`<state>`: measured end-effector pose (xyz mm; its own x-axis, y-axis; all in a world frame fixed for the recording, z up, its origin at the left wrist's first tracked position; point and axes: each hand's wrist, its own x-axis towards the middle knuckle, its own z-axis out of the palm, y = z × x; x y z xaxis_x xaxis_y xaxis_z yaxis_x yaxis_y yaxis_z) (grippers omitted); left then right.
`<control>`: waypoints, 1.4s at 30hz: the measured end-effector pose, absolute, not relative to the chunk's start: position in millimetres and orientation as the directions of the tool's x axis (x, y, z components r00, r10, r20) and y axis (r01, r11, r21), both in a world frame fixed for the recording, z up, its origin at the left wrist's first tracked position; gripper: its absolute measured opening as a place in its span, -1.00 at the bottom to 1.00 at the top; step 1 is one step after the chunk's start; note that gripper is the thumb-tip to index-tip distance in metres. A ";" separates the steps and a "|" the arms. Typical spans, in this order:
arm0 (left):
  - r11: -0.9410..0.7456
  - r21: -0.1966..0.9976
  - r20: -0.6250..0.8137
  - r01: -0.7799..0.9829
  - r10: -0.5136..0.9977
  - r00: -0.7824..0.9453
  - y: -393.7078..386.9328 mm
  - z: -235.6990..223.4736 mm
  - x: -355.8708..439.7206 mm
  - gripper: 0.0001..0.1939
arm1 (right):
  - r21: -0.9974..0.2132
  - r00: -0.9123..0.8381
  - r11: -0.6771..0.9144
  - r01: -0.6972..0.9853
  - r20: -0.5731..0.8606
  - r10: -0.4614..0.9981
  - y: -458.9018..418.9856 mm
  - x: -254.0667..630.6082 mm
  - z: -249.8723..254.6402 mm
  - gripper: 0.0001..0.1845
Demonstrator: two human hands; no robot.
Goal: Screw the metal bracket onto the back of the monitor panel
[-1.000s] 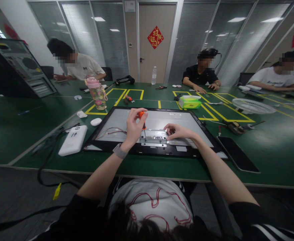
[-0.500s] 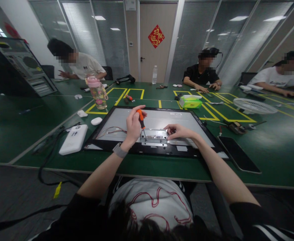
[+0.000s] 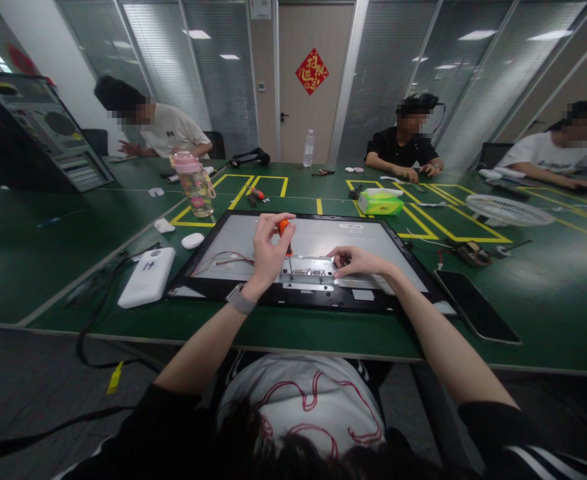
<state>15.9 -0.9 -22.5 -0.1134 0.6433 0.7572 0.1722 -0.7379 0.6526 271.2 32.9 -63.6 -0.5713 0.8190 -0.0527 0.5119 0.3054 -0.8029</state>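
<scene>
A flat display panel [image 3: 313, 237] with a black frame lies on the green table before me. On its near half sits a silver metal bracket [image 3: 303, 263], with thin wires [image 3: 226, 257] running off to its left. My left hand [image 3: 269, 250] is closed around an orange and black screwdriver [image 3: 284, 228], held nearly upright with its shaft pointing down at the bracket's left part. My right hand [image 3: 356, 261] pinches the bracket's right end between thumb and fingers. Whether the screwdriver tip sits in a screw is too small to tell.
Left of the panel lie a white power bank [image 3: 147, 277], a white case [image 3: 192, 241] and a pink-lidded bottle [image 3: 196, 187]. To the right are a black phone [image 3: 476, 307] and a green packet [image 3: 381, 201]. Several people [image 3: 408, 143] sit across the table.
The screwdriver has become more upright, and my left fingers have shifted round its handle, covering more of it. My right hand stays at the bracket's right end.
</scene>
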 end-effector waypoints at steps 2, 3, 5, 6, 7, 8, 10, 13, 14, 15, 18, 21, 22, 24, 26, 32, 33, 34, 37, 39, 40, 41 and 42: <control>-0.760 0.625 0.780 0.179 0.618 -0.100 -0.7 -22.1 15.3 -0.78 | -0.799 -0.574 0.309 0.515 -0.054 0.817 32.7 270.9 -62.9 -0.34; -0.767 0.618 0.785 0.173 0.613 -0.089 -0.2 -22.1 14.8 -0.74 | -0.799 -0.575 0.310 0.516 -0.055 0.816 32.5 270.8 -62.6 -0.34; -0.769 0.620 0.784 0.158 0.615 -0.085 1.2 -22.7 13.9 -0.70 | -0.801 -0.577 0.310 0.513 -0.054 0.815 32.3 270.7 -62.0 -0.33; -0.764 0.627 0.779 0.155 0.621 -0.092 1.9 -23.1 13.7 -0.71 | -0.803 -0.575 0.308 0.511 -0.053 0.816 32.1 270.8 -61.8 -0.33; -0.757 0.634 0.773 0.157 0.626 -0.103 2.5 -23.5 13.5 -0.73 | -0.804 -0.574 0.306 0.510 -0.053 0.817 32.0 270.8 -61.6 -0.33; -0.752 0.638 0.770 0.163 0.628 -0.116 2.9 -23.8 13.6 -0.76 | -0.805 -0.574 0.304 0.509 -0.055 0.817 32.0 270.9 -61.5 -0.33; -0.749 0.638 0.770 0.178 0.623 -0.137 3.2 -24.1 14.2 -0.82 | -0.805 -0.572 0.301 0.511 -0.057 0.818 31.9 271.0 -61.6 -0.33; -0.755 0.626 0.780 0.196 0.603 -0.169 2.5 -23.5 15.6 -0.90 | -0.805 -0.570 0.301 0.511 -0.056 0.820 32.1 271.0 -61.9 -0.33; -0.754 0.625 0.780 0.200 0.599 -0.179 2.1 -23.1 16.0 -0.91 | -0.805 -0.571 0.302 0.510 -0.055 0.819 32.3 271.0 -62.1 -0.33; -0.753 0.627 0.779 0.200 0.598 -0.187 1.7 -22.7 16.4 -0.92 | -0.806 -0.573 0.303 0.509 -0.054 0.818 32.6 270.9 -62.3 -0.33; -0.752 0.629 0.776 0.196 0.594 -0.212 1.2 -22.2 17.1 -0.91 | -0.806 -0.575 0.306 0.507 -0.051 0.817 33.1 270.9 -62.8 -0.34; -0.748 0.628 0.776 0.213 0.587 -0.230 1.5 -23.3 17.1 -0.89 | -0.808 -0.572 0.304 0.505 -0.049 0.819 32.6 270.7 -62.4 -0.35; -0.744 0.636 0.771 0.205 0.596 -0.227 1.8 -23.9 17.0 -0.87 | -0.809 -0.572 0.302 0.504 -0.050 0.819 32.3 270.6 -62.0 -0.35; -0.734 0.664 0.745 0.142 0.634 -0.209 2.2 -25.4 16.3 -0.79 | -0.813 -0.571 0.297 0.502 -0.053 0.819 31.5 270.5 -61.3 -0.34; -0.724 0.686 0.723 0.077 0.665 -0.187 2.5 -26.6 15.4 -0.72 | -0.815 -0.570 0.292 0.501 -0.057 0.819 31.1 270.4 -61.0 -0.34; -0.751 0.628 0.776 0.205 0.585 -0.235 2.0 -25.9 15.1 -0.79 | -0.815 -0.570 0.294 0.499 -0.053 0.820 31.9 270.6 -61.6 -0.35; -0.751 0.624 0.779 0.218 0.576 -0.245 1.9 -25.6 15.4 -0.79 | -0.816 -0.571 0.293 0.498 -0.055 0.819 31.9 270.6 -61.6 -0.35; -0.749 0.623 0.780 0.224 0.573 -0.252 1.9 -25.4 15.7 -0.79 | -0.817 -0.572 0.291 0.498 -0.058 0.818 31.8 270.6 -61.5 -0.34; -0.735 0.649 0.758 0.196 0.600 -0.257 2.1 -25.3 16.0 -0.74 | -0.819 -0.571 0.288 0.497 -0.058 0.819 31.6 270.7 -61.5 -0.34; -0.724 0.672 0.736 0.156 0.629 -0.248 2.1 -25.3 15.9 -0.70 | -0.819 -0.570 0.288 0.497 -0.057 0.820 31.7 270.9 -62.0 -0.34; -0.724 0.676 0.733 0.142 0.637 -0.239 2.0 -25.2 15.8 -0.69 | -0.819 -0.569 0.288 0.497 -0.056 0.820 31.9 271.1 -62.4 -0.33; -0.727 0.672 0.736 0.139 0.637 -0.230 1.8 -25.0 15.8 -0.69 | -0.819 -0.569 0.288 0.496 -0.056 0.820 32.2 271.3 -62.8 -0.33; -0.735 0.662 0.746 0.148 0.627 -0.225 1.7 -24.7 15.9 -0.70 | -0.821 -0.570 0.288 0.493 -0.055 0.819 32.4 271.5 -63.2 -0.32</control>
